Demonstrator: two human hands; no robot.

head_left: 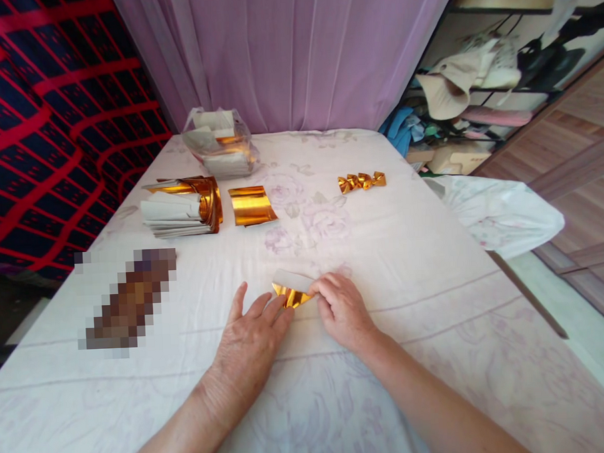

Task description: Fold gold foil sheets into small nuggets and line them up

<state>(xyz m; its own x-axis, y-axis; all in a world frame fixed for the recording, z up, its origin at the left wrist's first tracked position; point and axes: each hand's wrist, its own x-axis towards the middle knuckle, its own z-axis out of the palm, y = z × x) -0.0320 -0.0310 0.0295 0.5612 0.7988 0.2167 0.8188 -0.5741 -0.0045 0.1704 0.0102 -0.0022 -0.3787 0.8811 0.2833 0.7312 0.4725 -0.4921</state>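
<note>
A sheet of gold foil paper (pixel 295 295), partly folded with its pale back showing along the top, lies on the tablecloth between my hands. My left hand (pixel 254 329) rests flat with spread fingers, its fingertips pressing the left part of the gold fold. At the paper's right corner, my right hand (pixel 343 308) pinches the edge between thumb and curled fingers. Beyond them sits a loose gold sheet (pixel 252 206), beside a thick stack of gold-and-white sheets (pixel 181 215). A short row of folded gold pieces (pixel 361 182) lies at the far right.
A clear plastic bag (pixel 221 146) with more sheets stands at the table's back left. A pixelated dark object (pixel 132 297) lies at left. The floral tablecloth (pixel 408 262) covers the table; a purple curtain (pixel 295 60) hangs behind it. Shelves and a white bag (pixel 512 214) are on the right.
</note>
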